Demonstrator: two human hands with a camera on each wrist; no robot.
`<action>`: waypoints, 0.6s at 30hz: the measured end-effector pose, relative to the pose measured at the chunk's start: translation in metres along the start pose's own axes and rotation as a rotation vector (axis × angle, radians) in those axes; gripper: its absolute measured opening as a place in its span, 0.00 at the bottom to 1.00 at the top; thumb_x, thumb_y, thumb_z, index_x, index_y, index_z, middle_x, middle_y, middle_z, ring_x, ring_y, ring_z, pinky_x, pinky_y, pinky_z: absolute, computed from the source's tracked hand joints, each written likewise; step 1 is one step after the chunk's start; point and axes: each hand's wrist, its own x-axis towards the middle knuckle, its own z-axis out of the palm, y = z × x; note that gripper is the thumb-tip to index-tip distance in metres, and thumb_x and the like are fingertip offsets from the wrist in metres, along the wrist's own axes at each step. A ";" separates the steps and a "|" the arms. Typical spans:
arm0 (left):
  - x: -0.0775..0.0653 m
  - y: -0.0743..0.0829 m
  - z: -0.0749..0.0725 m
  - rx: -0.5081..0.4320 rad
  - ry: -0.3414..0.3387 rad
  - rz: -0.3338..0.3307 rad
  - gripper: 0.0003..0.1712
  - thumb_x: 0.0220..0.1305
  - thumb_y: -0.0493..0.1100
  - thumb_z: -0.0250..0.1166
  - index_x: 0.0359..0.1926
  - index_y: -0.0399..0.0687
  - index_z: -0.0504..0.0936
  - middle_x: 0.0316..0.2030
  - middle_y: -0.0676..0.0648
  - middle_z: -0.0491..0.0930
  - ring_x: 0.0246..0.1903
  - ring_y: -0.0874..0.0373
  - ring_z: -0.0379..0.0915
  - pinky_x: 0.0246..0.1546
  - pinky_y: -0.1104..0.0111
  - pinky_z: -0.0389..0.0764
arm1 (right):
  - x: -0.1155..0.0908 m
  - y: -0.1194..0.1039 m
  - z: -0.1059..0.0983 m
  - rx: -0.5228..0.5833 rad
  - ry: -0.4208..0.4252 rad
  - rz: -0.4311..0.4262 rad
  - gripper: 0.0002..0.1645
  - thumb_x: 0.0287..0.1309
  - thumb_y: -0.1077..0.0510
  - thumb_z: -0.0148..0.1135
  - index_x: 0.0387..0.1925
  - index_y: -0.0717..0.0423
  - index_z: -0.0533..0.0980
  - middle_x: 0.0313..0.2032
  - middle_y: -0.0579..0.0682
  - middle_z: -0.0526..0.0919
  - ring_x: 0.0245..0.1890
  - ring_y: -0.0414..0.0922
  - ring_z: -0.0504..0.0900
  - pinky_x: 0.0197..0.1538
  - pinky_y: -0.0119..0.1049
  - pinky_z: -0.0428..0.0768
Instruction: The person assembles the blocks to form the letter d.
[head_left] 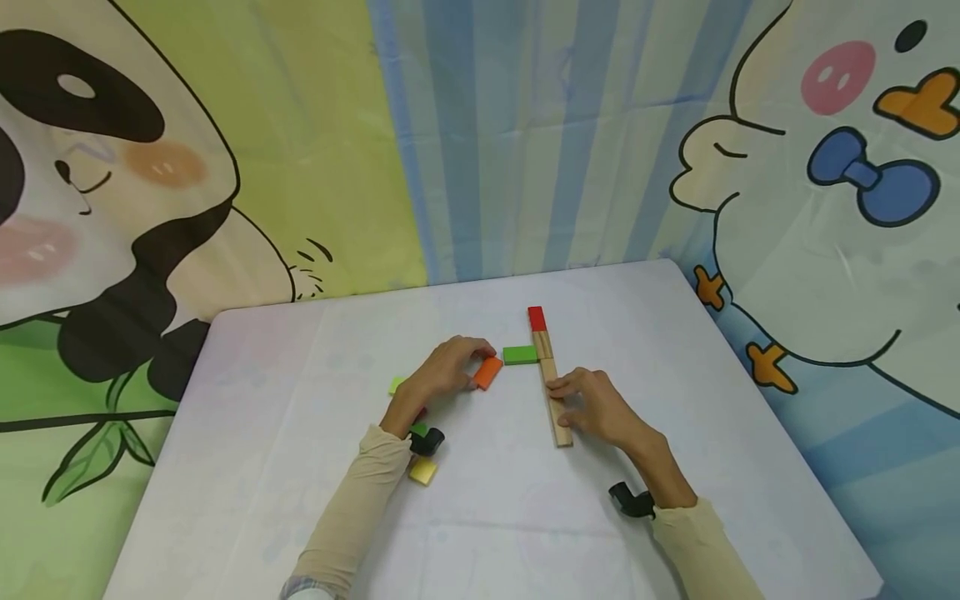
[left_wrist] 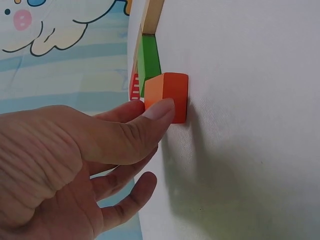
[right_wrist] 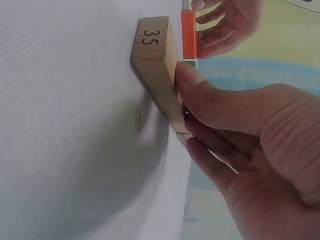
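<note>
My left hand [head_left: 448, 367] pinches an orange block [head_left: 488, 373] between thumb and fingertips, just left of a green block [head_left: 520, 356]. In the left wrist view, the thumb lies against the orange block [left_wrist: 175, 95]. The green block's right end meets a straight row of plain wooden blocks [head_left: 547, 367] with a red block [head_left: 536, 318] at its far end. My right hand [head_left: 600, 408] holds the nearest wooden block [head_left: 558, 417] with thumb and curled fingers. The right wrist view shows "35" on that wooden block's end [right_wrist: 151, 37]; the fingers' contact there is partly hidden.
Beside the left wrist lie a yellow block [head_left: 423, 472], a green block [head_left: 418, 428] and a lime block [head_left: 397, 385], with a bit of red partly hidden by the arm. The white table [head_left: 525, 542] ends at a cartoon-printed cloth [head_left: 495, 142] behind it.
</note>
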 end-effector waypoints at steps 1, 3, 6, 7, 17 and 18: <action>0.000 0.000 0.000 0.000 0.000 0.000 0.33 0.57 0.26 0.80 0.65 0.42 0.84 0.61 0.43 0.86 0.61 0.46 0.79 0.70 0.50 0.77 | 0.000 0.000 0.000 -0.001 -0.002 0.000 0.30 0.48 0.71 0.85 0.56 0.67 0.87 0.61 0.58 0.90 0.65 0.61 0.85 0.69 0.61 0.81; 0.001 -0.001 0.001 0.000 -0.002 0.001 0.33 0.57 0.27 0.80 0.65 0.42 0.84 0.61 0.43 0.86 0.61 0.46 0.79 0.71 0.50 0.77 | 0.000 0.000 0.000 0.001 -0.005 0.004 0.30 0.48 0.71 0.85 0.56 0.66 0.87 0.61 0.58 0.90 0.65 0.61 0.85 0.69 0.61 0.81; 0.001 -0.001 0.001 0.001 -0.007 0.008 0.33 0.58 0.27 0.80 0.65 0.41 0.84 0.61 0.43 0.86 0.62 0.46 0.79 0.71 0.50 0.76 | -0.001 -0.001 0.000 0.000 -0.008 0.008 0.30 0.48 0.71 0.85 0.56 0.66 0.87 0.61 0.58 0.90 0.65 0.62 0.84 0.69 0.61 0.80; 0.001 -0.001 0.001 0.001 -0.008 0.011 0.33 0.58 0.27 0.80 0.65 0.41 0.84 0.61 0.43 0.86 0.62 0.46 0.79 0.71 0.50 0.76 | -0.001 -0.001 0.000 -0.001 -0.008 0.009 0.30 0.48 0.71 0.85 0.56 0.66 0.87 0.61 0.58 0.90 0.65 0.62 0.84 0.69 0.61 0.80; 0.004 -0.002 0.000 0.011 -0.021 0.019 0.33 0.59 0.29 0.80 0.66 0.42 0.83 0.62 0.43 0.86 0.63 0.47 0.78 0.72 0.51 0.76 | 0.002 -0.003 -0.002 0.001 -0.019 0.006 0.30 0.48 0.71 0.85 0.56 0.67 0.87 0.61 0.58 0.89 0.66 0.62 0.84 0.69 0.61 0.81; 0.004 -0.002 0.000 0.010 -0.022 0.022 0.34 0.59 0.28 0.80 0.66 0.41 0.83 0.62 0.43 0.86 0.63 0.46 0.78 0.73 0.51 0.76 | 0.002 -0.003 -0.003 0.002 -0.019 0.009 0.30 0.48 0.72 0.85 0.56 0.67 0.87 0.61 0.58 0.89 0.66 0.62 0.84 0.69 0.61 0.81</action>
